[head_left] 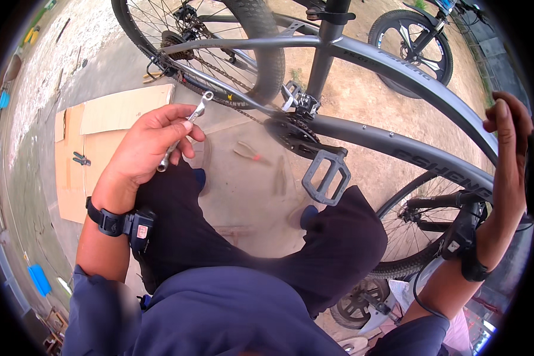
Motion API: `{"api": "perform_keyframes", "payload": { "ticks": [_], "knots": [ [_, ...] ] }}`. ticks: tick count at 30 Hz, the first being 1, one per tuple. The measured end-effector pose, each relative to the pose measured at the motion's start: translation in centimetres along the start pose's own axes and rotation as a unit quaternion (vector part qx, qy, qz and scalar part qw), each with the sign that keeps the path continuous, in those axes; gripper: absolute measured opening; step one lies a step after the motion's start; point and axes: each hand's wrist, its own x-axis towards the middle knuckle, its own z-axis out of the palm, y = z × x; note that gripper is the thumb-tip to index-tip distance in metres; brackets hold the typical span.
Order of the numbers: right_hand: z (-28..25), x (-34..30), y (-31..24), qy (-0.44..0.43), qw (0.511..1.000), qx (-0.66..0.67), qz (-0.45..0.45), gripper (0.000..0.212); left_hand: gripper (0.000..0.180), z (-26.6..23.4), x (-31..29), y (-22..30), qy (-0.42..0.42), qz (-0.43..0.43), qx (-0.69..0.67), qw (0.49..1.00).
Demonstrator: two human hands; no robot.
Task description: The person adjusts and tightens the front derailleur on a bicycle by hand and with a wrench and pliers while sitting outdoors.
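Note:
A small steel wrench (187, 127) with a ring end lies between the thumb and fingers of my left hand (163, 133), which is closed on it. The ring points up toward the rear wheel (267, 41) of a grey bicycle (362, 133), apart from it. My right hand (507, 127) is raised at the far right, beside the front part of the bicycle frame. Its fingers are loosely bent and apart, nothing shows in them, and the dark picture rim cuts off part of the hand. A black pedal (326, 177) hangs from the crank by my knee.
Flattened cardboard (124, 113) lies at left, with small dark-handled pliers (81, 159) on it. Other pliers (247, 151) with reddish handles lie on the concrete between my legs. Another bicycle's wheel (410, 53) stands behind. The front wheel (418, 225) is beside my right knee.

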Motion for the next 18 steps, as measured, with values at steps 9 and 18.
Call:
{"api": "perform_keyframes", "payload": {
  "ticks": [9, 18],
  "knots": [
    [17.7, -4.0, -5.5, -0.263, 0.957, 0.100, 0.074, 0.025, 0.032, -14.4, 2.5, -7.8, 0.126, -0.136, 0.260, 0.948],
    [23.3, -2.9, -5.8, -0.310, 0.943, 0.051, 0.110, 0.028, 0.048, -16.2, 4.8, -23.4, 0.071, -0.253, 0.301, 0.917]
  ]
}}
